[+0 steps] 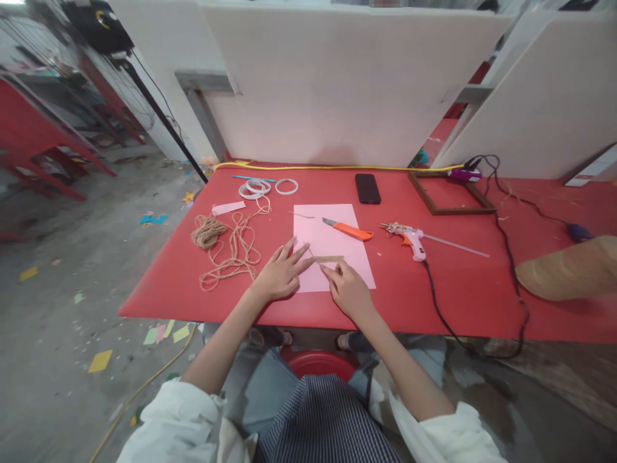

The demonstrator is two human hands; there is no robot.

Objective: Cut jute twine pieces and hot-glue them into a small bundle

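While I pinch, right hand (349, 289): thumb and forefinger pressed together on a short tan fibre bundle (328, 259)
Left hand (282, 273): fingers spread, just beside the bundle, over a pink paper sheet (328, 243)

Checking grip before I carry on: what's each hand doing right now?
Left hand: open, fingers spread, holding nothing.
Right hand: pinched shut on a small bundle of tan fibres.
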